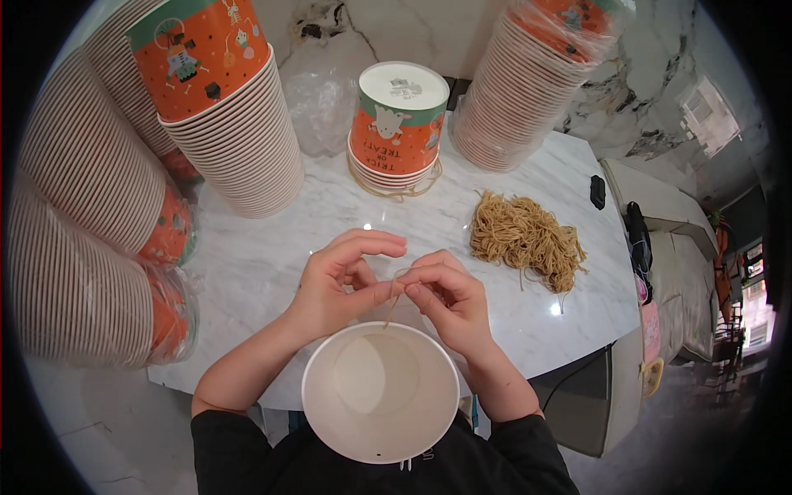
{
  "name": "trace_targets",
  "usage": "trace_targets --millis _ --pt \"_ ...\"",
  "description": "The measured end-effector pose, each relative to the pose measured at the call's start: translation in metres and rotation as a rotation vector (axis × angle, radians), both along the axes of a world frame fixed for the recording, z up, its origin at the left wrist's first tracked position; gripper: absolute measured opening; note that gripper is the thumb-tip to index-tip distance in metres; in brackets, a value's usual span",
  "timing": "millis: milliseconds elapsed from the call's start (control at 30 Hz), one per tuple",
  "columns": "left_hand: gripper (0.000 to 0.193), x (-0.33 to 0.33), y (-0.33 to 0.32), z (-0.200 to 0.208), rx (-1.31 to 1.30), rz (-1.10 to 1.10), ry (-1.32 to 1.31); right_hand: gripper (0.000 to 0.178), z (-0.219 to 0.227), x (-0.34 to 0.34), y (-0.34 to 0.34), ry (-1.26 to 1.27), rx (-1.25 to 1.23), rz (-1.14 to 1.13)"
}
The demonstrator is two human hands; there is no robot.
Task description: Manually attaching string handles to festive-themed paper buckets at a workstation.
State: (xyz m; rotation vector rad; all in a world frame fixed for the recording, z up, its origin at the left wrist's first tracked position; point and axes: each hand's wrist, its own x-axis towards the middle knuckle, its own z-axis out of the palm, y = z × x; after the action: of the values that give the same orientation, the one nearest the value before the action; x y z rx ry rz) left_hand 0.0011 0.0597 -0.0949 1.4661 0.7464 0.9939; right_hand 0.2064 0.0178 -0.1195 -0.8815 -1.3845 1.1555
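An open paper bucket (363,429), white inside, stands upright close to my body, with a small hole near its nearest rim. A thin tan string (391,311) rises from its far rim to my fingers. My left hand (334,280) holds the string at its thumb tip, with the index finger stretched out above. The right hand (450,301) pinches the same string between thumb and fingers, its fingertips meeting the left thumb. Whether the string is looped or knotted there is too small to tell. Neither hand touches the bucket wall visibly.
A tangled pile of tan strings (528,239) lies right on the marble table (239,289). Beyond, upside-down orange and green buckets (396,136) are stacked with string round their base. Tall bucket stacks (235,136) crowd the left; a plastic-wrapped stack (528,91) stands back right. A black object (597,192) lies near the edge.
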Motion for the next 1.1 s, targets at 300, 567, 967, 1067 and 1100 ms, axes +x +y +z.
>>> trace_targets --millis 300,567,967,1067,1100 --pt "0.02 0.002 0.001 -0.016 0.03 -0.069 -0.125 0.017 0.012 0.001 -0.002 -0.381 0.282 -0.217" --pt "0.021 -0.007 0.008 -0.006 0.268 -0.034 -0.011 0.017 0.013 0.002 -0.003 -0.323 0.197 -0.209" --pt "0.021 -0.005 0.004 -0.003 0.247 -0.06 -0.004 0.023 0.003 0.001 -0.002 -0.231 0.233 -0.149" --pt "0.019 -0.002 0.001 -0.001 0.243 -0.072 0.025 0.019 0.001 -0.001 -0.002 -0.157 0.214 -0.151" --pt "0.018 -0.002 0.0 -0.003 0.168 -0.075 -0.02 0.017 0.002 -0.002 -0.002 -0.089 0.155 -0.117"
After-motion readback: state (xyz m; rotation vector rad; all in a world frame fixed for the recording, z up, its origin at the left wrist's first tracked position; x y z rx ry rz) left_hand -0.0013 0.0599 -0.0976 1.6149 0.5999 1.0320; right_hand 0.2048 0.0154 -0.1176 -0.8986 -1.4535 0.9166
